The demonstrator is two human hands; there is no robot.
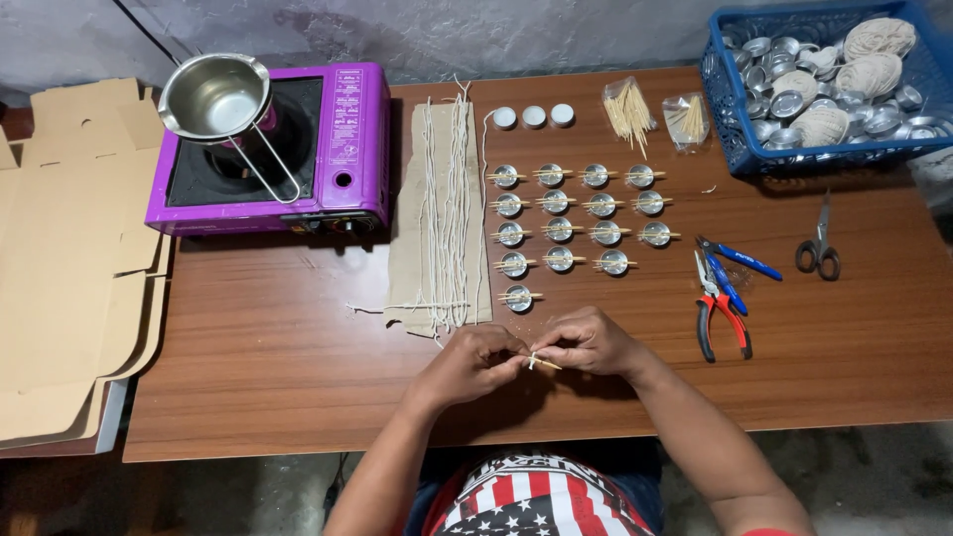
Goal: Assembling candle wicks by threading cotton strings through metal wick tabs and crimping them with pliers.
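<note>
My left hand [472, 362] and my right hand [588, 342] meet above the near part of the wooden table [298, 367]. Together they pinch a short white wick held between thin wooden sticks [540, 361]. Just beyond my fingers stand rows of small metal cups [559, 230], each with a wick clamped by sticks across its rim. The nearest cup [518, 296] sits alone at the front. Several long white wicks [444, 213] lie on a brown cloth to the left of the cups.
A purple portable stove [342, 149] carries a steel pouring pot [213, 97] at the back left. Flat cardboard [60, 258] lies at the left edge. Two pliers [723, 298], scissors [819, 248], toothpick bags [629, 111], three white candles [534, 116] and a blue basket [725, 129] with cups and twine sit right.
</note>
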